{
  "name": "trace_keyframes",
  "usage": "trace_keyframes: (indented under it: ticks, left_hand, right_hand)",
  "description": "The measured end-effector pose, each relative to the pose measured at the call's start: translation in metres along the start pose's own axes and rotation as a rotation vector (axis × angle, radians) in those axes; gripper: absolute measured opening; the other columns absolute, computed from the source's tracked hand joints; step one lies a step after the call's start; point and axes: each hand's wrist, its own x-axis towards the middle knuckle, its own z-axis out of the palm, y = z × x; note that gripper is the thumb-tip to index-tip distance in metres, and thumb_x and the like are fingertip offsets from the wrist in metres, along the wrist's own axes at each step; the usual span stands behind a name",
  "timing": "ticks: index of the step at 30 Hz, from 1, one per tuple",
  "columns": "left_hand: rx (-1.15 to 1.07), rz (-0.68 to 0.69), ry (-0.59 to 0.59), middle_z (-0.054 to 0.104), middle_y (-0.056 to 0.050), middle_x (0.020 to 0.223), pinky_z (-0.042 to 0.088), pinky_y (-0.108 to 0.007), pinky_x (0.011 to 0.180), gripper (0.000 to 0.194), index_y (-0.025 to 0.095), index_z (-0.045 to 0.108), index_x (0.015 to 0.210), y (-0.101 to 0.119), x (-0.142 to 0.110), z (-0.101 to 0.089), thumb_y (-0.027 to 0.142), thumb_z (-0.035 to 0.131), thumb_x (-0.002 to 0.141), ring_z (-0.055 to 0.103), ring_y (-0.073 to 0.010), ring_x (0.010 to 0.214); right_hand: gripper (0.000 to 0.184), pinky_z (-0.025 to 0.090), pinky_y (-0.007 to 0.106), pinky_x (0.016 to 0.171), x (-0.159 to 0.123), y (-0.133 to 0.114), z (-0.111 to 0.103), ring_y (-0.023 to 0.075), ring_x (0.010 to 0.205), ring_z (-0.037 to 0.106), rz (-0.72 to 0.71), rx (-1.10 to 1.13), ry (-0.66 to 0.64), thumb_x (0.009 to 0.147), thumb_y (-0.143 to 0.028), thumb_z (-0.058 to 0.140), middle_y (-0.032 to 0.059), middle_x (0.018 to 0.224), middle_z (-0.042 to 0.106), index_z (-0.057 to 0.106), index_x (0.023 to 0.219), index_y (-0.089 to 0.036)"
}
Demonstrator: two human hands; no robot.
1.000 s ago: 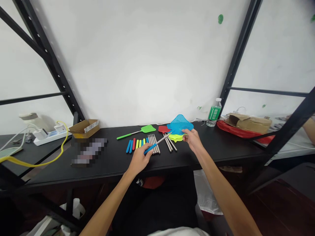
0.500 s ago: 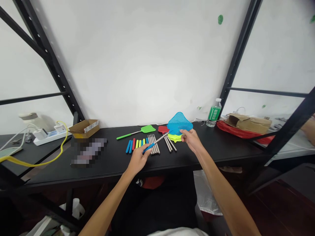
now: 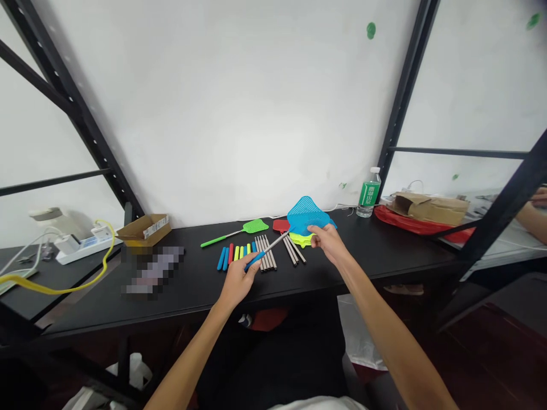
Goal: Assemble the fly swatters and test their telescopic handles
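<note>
Swatter [image 3: 277, 241] stretched between two hands

A box [image 3: 156, 236] sits on the left of the table [image 3: 192, 285]. Next come a green swatter [image 3: 255, 226] near the wall and, nearer the person, a row of loose handles [image 3: 231, 253]. The left forearm slants up and inward; the left hand [image 3: 237, 279] is closed round the blue handle [image 3: 255, 261] — thumb laid along it. The shaft slopes up to the right, across loose rods [image 3: 272, 259], towards the blue head [image 3: 306, 210]. A red head [image 3: 280, 225] lies just beside that. The right forearm angles up and leftward, its hand [image 3: 329, 242] pinching the blue head's lower edge — thumb on top, fingers curled beneath. A bottle [image 3: 368, 196] stands upright further right.
</note>
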Motion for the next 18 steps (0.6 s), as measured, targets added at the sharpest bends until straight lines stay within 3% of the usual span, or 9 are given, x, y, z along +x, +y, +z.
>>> trace_keyframes:
  ticks: [4, 7, 10, 13, 15, 18]
  left_hand:
    - [0.135, 0.056, 0.022, 0.073, -0.009, 0.115, 0.051, -0.033, 0.087, 0.043, 0.018, 0.069, 0.121, -0.001, 0.005, -0.002, 0.046, 0.047, 0.096, 0.066, -0.0273, 0.106]
    - [0.287, 0.099, 0.078, 0.072, -0.007, 0.108, 0.048, -0.032, 0.089, 0.041, 0.021, 0.071, 0.117, -0.009, 0.017, -0.021, 0.044, 0.043, 0.098, 0.065, -0.0236, 0.101]
    - [0.529, 0.018, 0.138, 0.067, -0.008, 0.101, 0.048, -0.032, 0.085, 0.043, 0.019, 0.069, 0.121, -0.031, 0.036, -0.055, 0.042, 0.039, 0.099, 0.064, -0.023, 0.094]
    - [0.748, -0.115, 0.135, 0.064, -0.01, 0.104, 0.047, -0.034, 0.084, 0.044, 0.02, 0.067, 0.125, -0.061, 0.054, -0.087, 0.04, 0.038, 0.098, 0.062, -0.0256, 0.097]
    - [0.832, -0.144, 0.083, 0.063, -0.011, 0.105, 0.046, -0.035, 0.083, 0.045, 0.021, 0.068, 0.123, -0.079, 0.061, -0.1, 0.04, 0.036, 0.098, 0.061, -0.0268, 0.097]
    - [0.923, -0.122, 0.01, 0.062, -0.01, 0.104, 0.046, -0.035, 0.082, 0.045, 0.024, 0.068, 0.124, -0.094, 0.064, -0.105, 0.041, 0.035, 0.099, 0.061, -0.0274, 0.097]
  right_hand:
    - [0.028, 0.04, 0.021, 0.042, -0.001, 0.005, 0.007, 0.0096, 0.042, 0.055, 0.131, -0.016, 0.024, 0.075, -0.041, 0.07, 0.0044, 0.066, 0.069, 0.055, 0.069, -0.018]
    - [0.025, 0.04, 0.019, 0.04, -0.001, 0.004, 0.007, 0.0106, 0.045, 0.058, 0.217, -0.065, -0.028, 0.074, -0.039, 0.073, 0.008, 0.077, 0.074, 0.064, 0.082, -0.018]
    - [0.026, 0.04, 0.018, 0.04, -0.001, 0.001, 0.003, 0.01, 0.046, 0.059, 0.228, -0.115, -0.048, 0.077, -0.038, 0.072, 0.0078, 0.079, 0.075, 0.069, 0.095, -0.019]
    - [0.023, 0.039, 0.017, 0.039, 0.002, 0.001, -0.002, 0.0093, 0.045, 0.059, 0.229, -0.109, -0.026, 0.078, -0.038, 0.071, 0.0066, 0.077, 0.075, 0.07, 0.092, -0.019]
    - [0.023, 0.039, 0.017, 0.039, 0.004, 0.005, -0.003, 0.0097, 0.045, 0.059, 0.22, -0.105, -0.034, 0.078, -0.038, 0.071, 0.0064, 0.076, 0.074, 0.071, 0.091, -0.02]
    - [0.024, 0.039, 0.017, 0.039, 0.007, 0.013, -0.004, 0.0102, 0.045, 0.06, 0.2, -0.14, -0.059, 0.077, -0.039, 0.071, 0.0067, 0.077, 0.075, 0.071, 0.092, -0.02]
